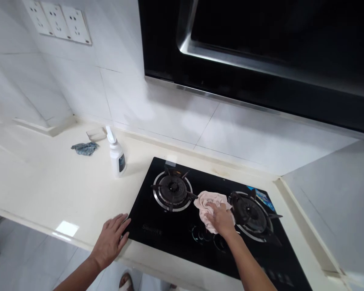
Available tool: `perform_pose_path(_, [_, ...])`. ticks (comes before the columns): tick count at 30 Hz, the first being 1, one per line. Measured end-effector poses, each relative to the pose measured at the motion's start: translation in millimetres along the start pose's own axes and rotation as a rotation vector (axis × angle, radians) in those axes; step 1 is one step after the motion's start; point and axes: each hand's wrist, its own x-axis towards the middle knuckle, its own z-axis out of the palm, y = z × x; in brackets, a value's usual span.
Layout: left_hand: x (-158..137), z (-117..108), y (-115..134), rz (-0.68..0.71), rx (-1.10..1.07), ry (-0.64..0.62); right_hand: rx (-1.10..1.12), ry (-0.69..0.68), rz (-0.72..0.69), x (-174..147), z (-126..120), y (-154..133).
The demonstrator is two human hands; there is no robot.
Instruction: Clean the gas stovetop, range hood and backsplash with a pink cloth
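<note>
A crumpled pale pink cloth [206,202] lies on the black glass top of a two-burner gas stove [172,234], between the left burner [173,188] and the right burner [250,213]. My right hand [222,219] presses down on this cloth, its fingers bunched into the fabric and partly sunk in the folds. The cloth touches the edge of the right burner and covers part of the stove top near the control knobs [202,234]. Resting flat on the counter, my left hand [111,237] has its fingers stretched out against the stove's left edge and holds nothing.
A white spray bottle [117,157] stands upright on the pale counter [63,186], left of the stove. Behind it lie a grey-blue crumpled cloth [85,148] and a clear object [96,133]. A black range hood [255,89] overhangs the stove; wall sockets [57,20] are at upper left.
</note>
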Motion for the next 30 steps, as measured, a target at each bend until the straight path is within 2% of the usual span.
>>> perform_pose_path(4, [-0.2,-2.8,1.1,0.001,0.033,0.000,0.025,0.093,0.075,62.1,-16.5,-25.7])
perform_pose_path(7, [-0.2,-7.6,4.5,-0.008,0.039,-0.014,0.046,0.083,0.030,109.5,-32.1,-39.4])
perform_pose_path(10, [0.7,-12.5,9.2,-0.029,0.031,-0.031,0.064,0.068,-0.025,132.7,-39.6,-43.9])
perform_pose_path(12, [1.1,-14.6,11.8,-0.046,0.022,-0.039,0.066,0.059,-0.040,127.5,-37.3,-41.9])
perform_pose_path(14, [1.0,-15.4,13.6,-0.060,0.014,-0.043,0.057,0.049,-0.047,106.3,-28.3,-37.3])
perform_pose_path(18, [-1.0,-13.2,14.7,-0.064,0.018,-0.016,0.052,0.080,-0.098,45.2,8.6,-22.7])
perform_pose_path(21, [-2.7,-10.0,14.8,-0.066,0.030,0.021,0.122,0.113,-0.220,21.2,31.7,-5.8])
perform_pose_path(23, [-3.4,-8.6,15.1,-0.074,0.040,0.022,0.195,0.117,-0.232,24.8,31.1,6.4])
perform_pose_path(26, [-3.8,-7.9,15.8,-0.074,0.055,0.003,0.206,0.169,-0.076,50.6,7.0,14.8])
perform_pose_path(28, [-4.0,-7.5,16.0,-0.073,0.056,-0.006,0.121,0.173,-0.017,71.5,-13.5,8.1])
perform_pose_path(30, [-4.6,-6.2,15.8,-0.074,0.051,-0.005,0.038,0.128,-0.032,89.8,-28.5,-8.0])
